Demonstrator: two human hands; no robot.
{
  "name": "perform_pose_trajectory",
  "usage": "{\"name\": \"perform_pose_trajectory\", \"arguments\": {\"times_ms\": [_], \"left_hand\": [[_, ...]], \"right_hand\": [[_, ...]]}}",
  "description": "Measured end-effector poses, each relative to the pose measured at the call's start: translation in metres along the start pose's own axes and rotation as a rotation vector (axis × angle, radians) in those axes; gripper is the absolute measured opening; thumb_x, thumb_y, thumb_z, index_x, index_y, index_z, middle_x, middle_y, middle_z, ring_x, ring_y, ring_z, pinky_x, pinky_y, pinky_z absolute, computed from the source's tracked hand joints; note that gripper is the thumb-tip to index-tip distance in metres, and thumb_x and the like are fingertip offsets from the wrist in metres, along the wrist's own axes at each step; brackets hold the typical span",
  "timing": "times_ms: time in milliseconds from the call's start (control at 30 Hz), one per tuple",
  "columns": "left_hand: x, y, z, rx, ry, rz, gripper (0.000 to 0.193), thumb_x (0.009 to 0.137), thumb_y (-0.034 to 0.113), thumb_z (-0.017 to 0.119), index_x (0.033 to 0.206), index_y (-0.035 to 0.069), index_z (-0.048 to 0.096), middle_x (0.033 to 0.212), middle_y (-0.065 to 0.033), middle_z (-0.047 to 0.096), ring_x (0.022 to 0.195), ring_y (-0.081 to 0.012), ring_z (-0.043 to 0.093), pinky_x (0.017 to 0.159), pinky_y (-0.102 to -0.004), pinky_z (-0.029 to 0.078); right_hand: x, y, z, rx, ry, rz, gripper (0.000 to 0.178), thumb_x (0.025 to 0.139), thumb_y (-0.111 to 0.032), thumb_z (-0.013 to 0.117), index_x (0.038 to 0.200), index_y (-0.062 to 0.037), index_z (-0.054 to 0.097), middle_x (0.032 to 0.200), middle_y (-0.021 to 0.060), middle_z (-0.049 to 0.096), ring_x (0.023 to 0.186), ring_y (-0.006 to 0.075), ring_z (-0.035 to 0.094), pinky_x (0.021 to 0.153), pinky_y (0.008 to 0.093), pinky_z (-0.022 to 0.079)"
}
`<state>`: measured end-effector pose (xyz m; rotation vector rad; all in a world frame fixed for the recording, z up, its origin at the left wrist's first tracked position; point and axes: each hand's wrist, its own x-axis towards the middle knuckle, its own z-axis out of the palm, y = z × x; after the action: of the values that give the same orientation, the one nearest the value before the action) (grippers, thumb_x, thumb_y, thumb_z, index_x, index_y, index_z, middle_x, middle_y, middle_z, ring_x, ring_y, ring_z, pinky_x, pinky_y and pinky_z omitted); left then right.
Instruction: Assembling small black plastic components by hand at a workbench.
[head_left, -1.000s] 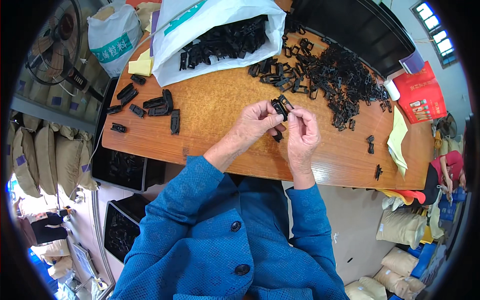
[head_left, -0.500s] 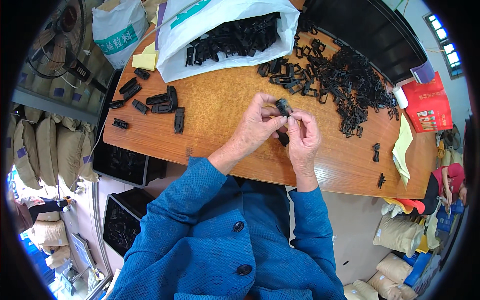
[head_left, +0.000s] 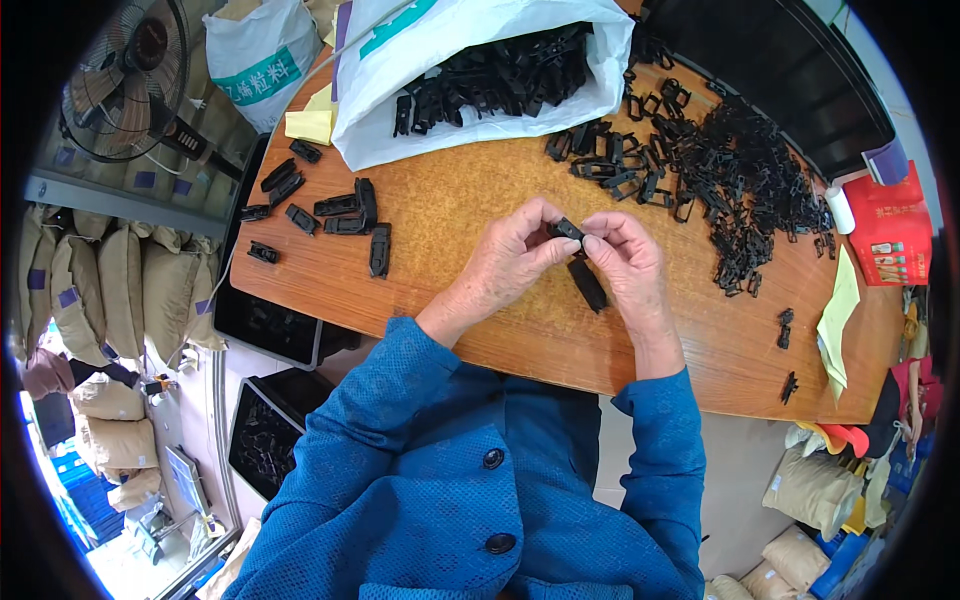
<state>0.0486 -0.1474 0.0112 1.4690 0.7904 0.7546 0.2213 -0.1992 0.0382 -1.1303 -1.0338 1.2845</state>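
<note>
Between my two hands is a small black plastic part [head_left: 566, 229], pinched in the fingertips above the table. My left hand [head_left: 505, 262] closes thumb and forefinger on its left side. From the other side my right hand [head_left: 630, 262] grips its right end, fingers bent and thumb pressed in. The fingers cover much of the part. Beneath them a longer black plastic piece [head_left: 587, 285] lies slanted on the wooden table [head_left: 450, 215], partly behind the right thumb. Several black assembled parts [head_left: 345, 207] rest to the left.
A white sack [head_left: 360, 140] spills open at the back, full of black parts [head_left: 500, 85]. Loose black frames [head_left: 735, 170] are heaped at the right, beside a dark screen [head_left: 770, 70]. Yellow paper [head_left: 835, 320] lies near the right edge. Black bins [head_left: 265, 425] stand below left.
The whole view has shifted, so the table things appear farther right and lower. The part in my fingers has turned from upright to slanted, and more of the piece beneath shows.
</note>
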Motion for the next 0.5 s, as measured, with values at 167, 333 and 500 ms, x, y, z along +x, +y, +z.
{"name": "perform_pose_trajectory", "arguments": {"times_ms": [167,333,500], "left_hand": [[0.0,0.006,-0.003,0.003,0.115,0.019,0.017,0.083,0.007,0.071,0.087,0.004,0.055,0.075,0.0028,0.058,0.067,-0.0032,0.054,0.058,-0.0198,0.046],[0.0,0.015,-0.001,0.275,0.141,0.062,0.024,0.078,0.009,0.075,0.087,0.003,0.054,0.07,0.0006,0.059,0.064,-0.0048,0.055,0.054,-0.0223,0.046],[0.001,0.026,0.002,0.448,0.12,0.19,0.029,0.076,0.012,0.077,0.09,0.005,0.053,0.071,-0.0073,0.062,0.064,-0.0158,0.063,0.056,-0.0269,0.051]], "right_hand": [[0.007,0.006,0.002,0.028,-0.04,0.023,0.022,0.088,-0.003,0.062,0.111,-0.0018,0.06,0.101,0.003,0.063,0.091,0.0092,0.058,0.082,0.023,0.047],[0.005,0.007,-0.01,-0.052,-0.137,0.132,0.024,0.092,-0.004,0.057,0.114,0.0027,0.06,0.099,0.0028,0.065,0.087,0.0079,0.059,0.076,0.0217,0.048],[0.008,0.017,-0.01,-0.011,-0.191,0.148,0.024,0.093,-0.005,0.056,0.115,0.0027,0.06,0.099,0.0034,0.065,0.084,0.0075,0.058,0.074,0.0218,0.048]]}}
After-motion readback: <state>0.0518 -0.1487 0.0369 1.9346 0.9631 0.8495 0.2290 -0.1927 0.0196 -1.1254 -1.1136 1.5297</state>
